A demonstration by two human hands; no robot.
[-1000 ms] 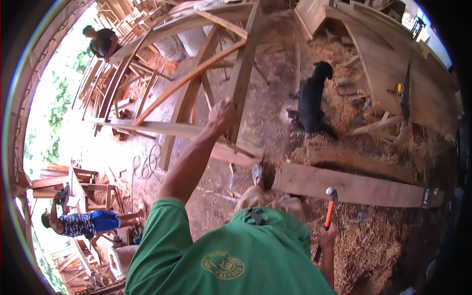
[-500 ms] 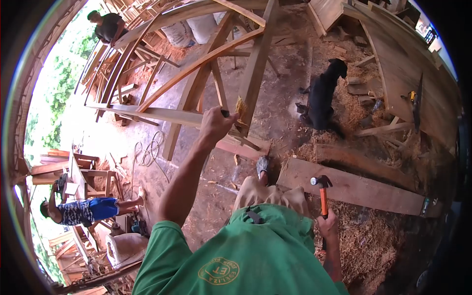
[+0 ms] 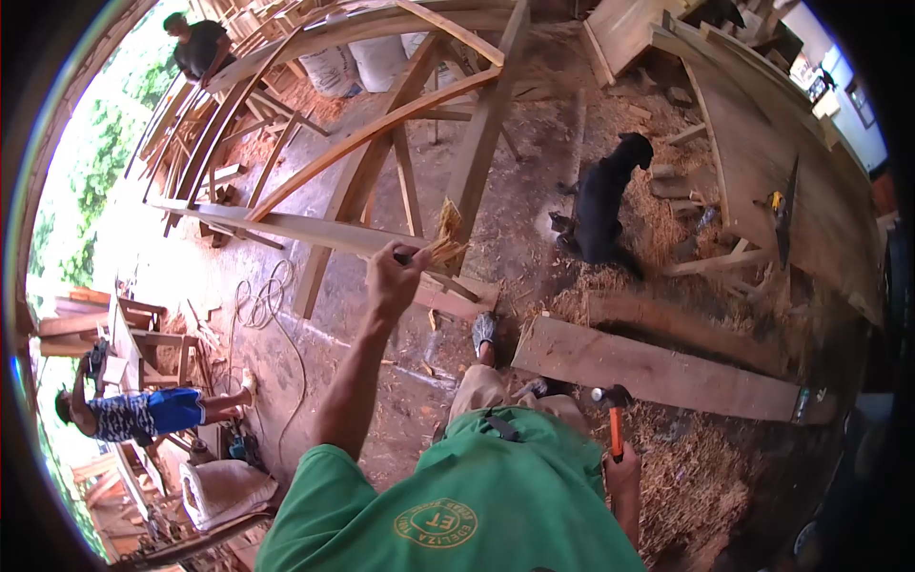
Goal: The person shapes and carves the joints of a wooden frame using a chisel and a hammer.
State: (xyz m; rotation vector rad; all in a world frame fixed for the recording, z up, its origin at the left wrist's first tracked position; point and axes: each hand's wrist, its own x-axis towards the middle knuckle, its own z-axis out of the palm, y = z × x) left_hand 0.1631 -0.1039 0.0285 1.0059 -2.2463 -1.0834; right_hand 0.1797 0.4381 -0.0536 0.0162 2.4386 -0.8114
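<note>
Frame (image 3: 488,124) timbers stand beyond the left hand (image 3: 394,274); before their near corner its fingers pinch a frayed tuft (image 3: 446,236), perhaps bristle, likely light and soft, best held by the base. Right of the frame, the right hand's (image 3: 622,470) fingers wrap the hammer (image 3: 616,427), probably head-heavy, steadiest gripped low.

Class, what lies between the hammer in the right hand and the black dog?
In the head view, a broad plank nearer the hammer, and a darker board and wood shavings nearer the dog.
</note>
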